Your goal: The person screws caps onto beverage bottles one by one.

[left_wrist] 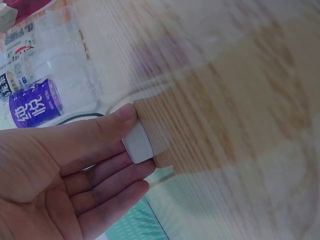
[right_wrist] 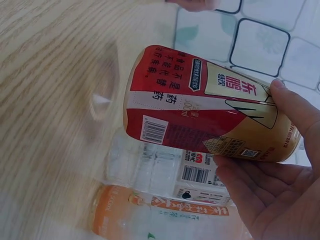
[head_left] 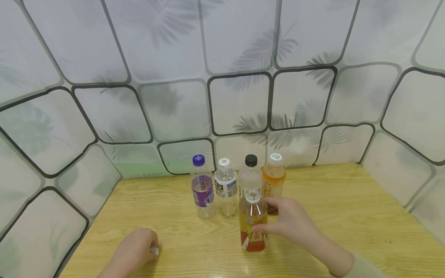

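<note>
My left hand [head_left: 133, 247] is low over the left part of the table, pinching a white bottle cap [left_wrist: 138, 143] between thumb and fingers. With thumb and fingers around its upper body, my right hand [head_left: 292, 221] grips a red and gold drink bottle [head_left: 253, 233]. This bottle stands upright, and its neck shows no cap. Close behind it is a clear bottle with a black cap [head_left: 251, 174]. An orange-labelled bottle with a white cap [head_left: 274, 174] stands behind my right hand, which partly hides it.
Left of the held bottle stand a purple-labelled bottle [head_left: 202, 191] and a clear bottle with a white cap [head_left: 226, 189]. The wooden table [head_left: 167, 208] meets a patterned curtain-like wall [head_left: 240, 104] at the back and sides.
</note>
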`<state>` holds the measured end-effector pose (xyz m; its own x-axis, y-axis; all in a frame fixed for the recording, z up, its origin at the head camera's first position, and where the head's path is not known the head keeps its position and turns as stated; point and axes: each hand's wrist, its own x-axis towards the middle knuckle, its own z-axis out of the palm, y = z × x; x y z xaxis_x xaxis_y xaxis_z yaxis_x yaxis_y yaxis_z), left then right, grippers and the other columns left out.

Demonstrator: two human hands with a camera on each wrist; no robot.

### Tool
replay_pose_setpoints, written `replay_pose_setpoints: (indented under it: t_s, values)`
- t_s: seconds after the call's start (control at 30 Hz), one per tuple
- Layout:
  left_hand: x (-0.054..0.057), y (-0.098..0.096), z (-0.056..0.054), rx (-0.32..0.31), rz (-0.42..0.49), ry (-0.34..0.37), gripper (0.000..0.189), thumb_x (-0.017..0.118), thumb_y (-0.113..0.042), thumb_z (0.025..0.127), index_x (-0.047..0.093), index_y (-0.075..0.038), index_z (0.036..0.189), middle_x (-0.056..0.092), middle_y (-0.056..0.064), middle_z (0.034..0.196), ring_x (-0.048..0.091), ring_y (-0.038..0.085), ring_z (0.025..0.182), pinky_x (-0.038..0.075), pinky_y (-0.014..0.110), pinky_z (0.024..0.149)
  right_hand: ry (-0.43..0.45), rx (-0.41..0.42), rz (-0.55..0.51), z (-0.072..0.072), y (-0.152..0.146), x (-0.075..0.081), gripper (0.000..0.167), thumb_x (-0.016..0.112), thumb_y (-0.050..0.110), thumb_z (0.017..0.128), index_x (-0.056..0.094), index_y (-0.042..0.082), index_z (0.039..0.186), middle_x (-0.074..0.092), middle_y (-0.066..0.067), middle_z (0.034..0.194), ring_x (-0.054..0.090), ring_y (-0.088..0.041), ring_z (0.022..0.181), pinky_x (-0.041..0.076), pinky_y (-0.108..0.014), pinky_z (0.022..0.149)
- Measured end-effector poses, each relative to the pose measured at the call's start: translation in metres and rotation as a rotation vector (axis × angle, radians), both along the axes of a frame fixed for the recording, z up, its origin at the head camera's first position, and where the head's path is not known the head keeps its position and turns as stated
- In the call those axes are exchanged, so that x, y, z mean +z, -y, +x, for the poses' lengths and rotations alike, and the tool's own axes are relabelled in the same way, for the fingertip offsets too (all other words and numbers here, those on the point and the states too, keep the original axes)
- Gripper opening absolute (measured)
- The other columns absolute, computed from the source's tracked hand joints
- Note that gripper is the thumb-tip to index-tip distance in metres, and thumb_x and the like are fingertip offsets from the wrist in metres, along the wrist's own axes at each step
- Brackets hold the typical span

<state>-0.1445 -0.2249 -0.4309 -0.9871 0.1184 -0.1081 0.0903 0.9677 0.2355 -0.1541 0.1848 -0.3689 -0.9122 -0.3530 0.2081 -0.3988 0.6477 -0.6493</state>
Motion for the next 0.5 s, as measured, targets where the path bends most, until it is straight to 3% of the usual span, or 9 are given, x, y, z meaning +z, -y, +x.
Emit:
replay_pose_setpoints:
  t_s: [0.5]
  values:
    - [0.001, 0.000, 0.002, -0.006, -0.007, 0.000, 0.022, 0.092, -0.006, 0.076, 0.071, -0.014, 0.074, 0.068, -0.006, 0.080, 0.053, 0.014, 0.070, 0.054, 0.037, 0.067, -0.006, 0.027, -0.046, -0.007, 0.010, -0.017, 0.059, 0.098, 0.036, 0.073, 0.076, 0.008, 0.120, 0.081, -0.004, 0.110, 0.076, -0.017, 0.094, 0.064, -0.027, 0.083]
